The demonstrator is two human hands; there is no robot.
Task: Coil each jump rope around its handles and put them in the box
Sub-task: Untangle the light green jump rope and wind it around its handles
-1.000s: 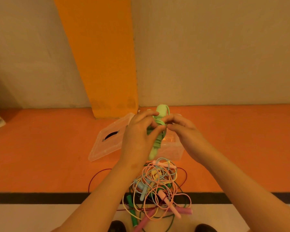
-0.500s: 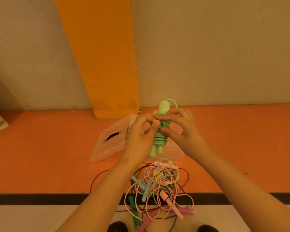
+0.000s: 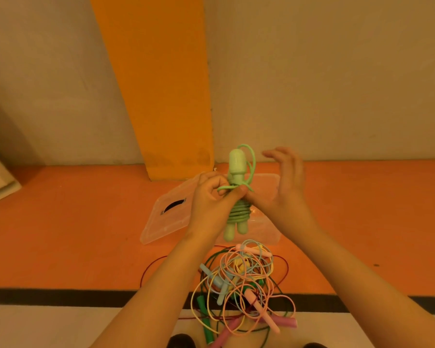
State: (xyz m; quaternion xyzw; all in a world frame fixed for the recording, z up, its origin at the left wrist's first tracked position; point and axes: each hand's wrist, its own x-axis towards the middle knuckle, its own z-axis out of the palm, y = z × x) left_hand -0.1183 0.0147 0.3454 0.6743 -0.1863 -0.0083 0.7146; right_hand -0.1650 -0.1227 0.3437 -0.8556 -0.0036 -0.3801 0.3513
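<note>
Green jump rope (image 3: 238,212) held upright in the air, above the box (image 3: 263,184). Cord is coiled round both handles, with one loose loop arcing over the top. Left hand (image 3: 211,205): grip clamped on the bundle mid-height, fingers curled round cord and handles. Right hand (image 3: 285,190): grip apart, fingers spread and raised, thumb touching the cord just beside the left thumb. Lid (image 3: 166,219) leans against the box's left side. Tangled pile of ropes (image 3: 241,280) lies on the floor (image 3: 73,234), near side of the box.
</note>
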